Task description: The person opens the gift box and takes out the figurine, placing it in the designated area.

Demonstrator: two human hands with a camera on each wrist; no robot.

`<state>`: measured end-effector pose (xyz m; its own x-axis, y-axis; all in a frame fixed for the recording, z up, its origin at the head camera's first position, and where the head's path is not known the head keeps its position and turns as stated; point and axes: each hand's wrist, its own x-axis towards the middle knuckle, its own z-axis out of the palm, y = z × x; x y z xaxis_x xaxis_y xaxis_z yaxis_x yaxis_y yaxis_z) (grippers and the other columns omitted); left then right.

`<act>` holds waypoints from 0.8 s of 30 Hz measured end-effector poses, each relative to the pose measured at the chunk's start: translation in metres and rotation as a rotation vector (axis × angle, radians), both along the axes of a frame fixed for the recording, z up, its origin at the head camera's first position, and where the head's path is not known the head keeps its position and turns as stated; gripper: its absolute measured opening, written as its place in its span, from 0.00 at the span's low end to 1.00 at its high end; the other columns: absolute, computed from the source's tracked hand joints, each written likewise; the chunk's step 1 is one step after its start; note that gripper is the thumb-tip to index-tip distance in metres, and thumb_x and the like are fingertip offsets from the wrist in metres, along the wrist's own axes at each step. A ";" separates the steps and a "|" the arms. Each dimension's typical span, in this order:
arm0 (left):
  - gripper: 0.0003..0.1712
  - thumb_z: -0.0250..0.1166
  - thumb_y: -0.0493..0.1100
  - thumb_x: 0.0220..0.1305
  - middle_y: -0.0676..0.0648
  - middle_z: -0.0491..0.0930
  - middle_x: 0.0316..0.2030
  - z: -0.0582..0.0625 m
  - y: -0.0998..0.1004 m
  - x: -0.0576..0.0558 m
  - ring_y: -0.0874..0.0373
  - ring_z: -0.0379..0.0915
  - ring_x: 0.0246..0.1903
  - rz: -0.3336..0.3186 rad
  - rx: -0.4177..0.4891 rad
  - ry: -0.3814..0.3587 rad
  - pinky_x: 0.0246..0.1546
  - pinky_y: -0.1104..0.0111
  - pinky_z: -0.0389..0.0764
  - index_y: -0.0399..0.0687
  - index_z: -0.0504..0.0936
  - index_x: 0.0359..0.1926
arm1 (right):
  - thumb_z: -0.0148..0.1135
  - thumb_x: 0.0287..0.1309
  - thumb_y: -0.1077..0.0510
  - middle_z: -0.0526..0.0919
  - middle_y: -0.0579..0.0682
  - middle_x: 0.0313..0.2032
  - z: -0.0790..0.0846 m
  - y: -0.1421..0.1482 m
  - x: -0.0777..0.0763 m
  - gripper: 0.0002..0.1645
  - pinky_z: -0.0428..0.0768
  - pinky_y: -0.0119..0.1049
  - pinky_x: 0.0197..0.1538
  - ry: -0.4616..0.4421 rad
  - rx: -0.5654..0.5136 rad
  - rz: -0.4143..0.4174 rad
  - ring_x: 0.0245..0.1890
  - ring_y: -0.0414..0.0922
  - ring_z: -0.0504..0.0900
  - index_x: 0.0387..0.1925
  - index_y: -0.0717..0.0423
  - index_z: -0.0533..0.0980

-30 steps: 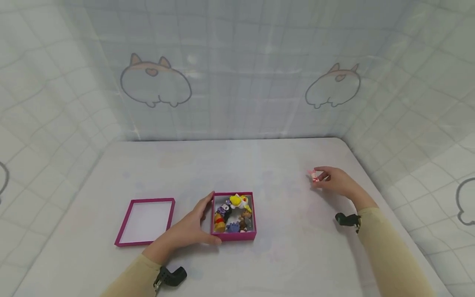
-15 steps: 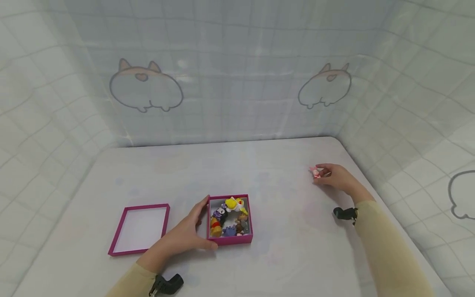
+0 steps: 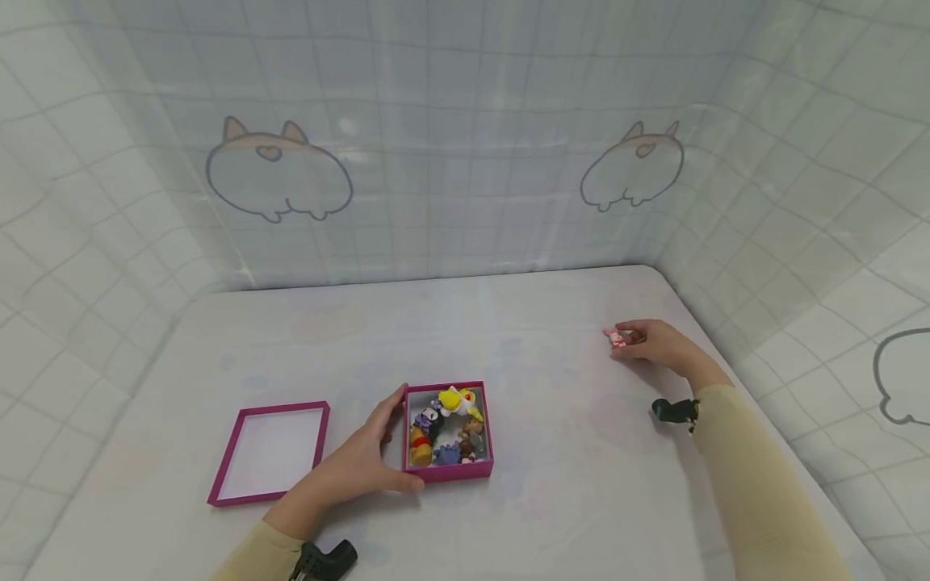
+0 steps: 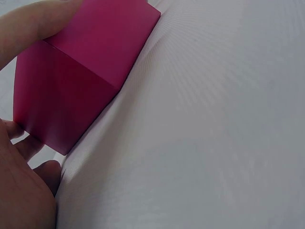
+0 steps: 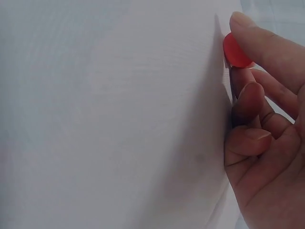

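Note:
A small magenta box sits near the table's front, filled with several little toy figures. My left hand grips its left side, thumb along the front wall and fingers at the far corner; the left wrist view shows the magenta box wall between my fingers. Far right, my right hand pinches a tiny pink and red figure just above the table. In the right wrist view the red figure sits between thumb and fingertips.
The box's magenta lid lies upside down to the left of the box. A white table fills the view, walled by tiled cloth with cartoon animal prints at the back and sides.
My right hand with the pink figure has barely shifted. The left hand stays on the box. The head view has drifted a little, so everything sits slightly lower left.

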<state>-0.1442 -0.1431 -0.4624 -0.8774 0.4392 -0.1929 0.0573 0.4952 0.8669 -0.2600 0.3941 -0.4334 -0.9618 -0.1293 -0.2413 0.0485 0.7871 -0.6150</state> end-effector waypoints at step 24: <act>0.76 0.83 0.62 0.35 0.53 0.44 0.76 0.003 -0.003 0.000 0.49 0.45 0.74 -0.017 0.034 0.004 0.66 0.51 0.63 0.67 0.41 0.78 | 0.70 0.57 0.39 0.76 0.58 0.55 0.018 0.003 0.014 0.51 0.76 0.47 0.53 -0.008 0.007 0.000 0.52 0.54 0.76 0.74 0.55 0.59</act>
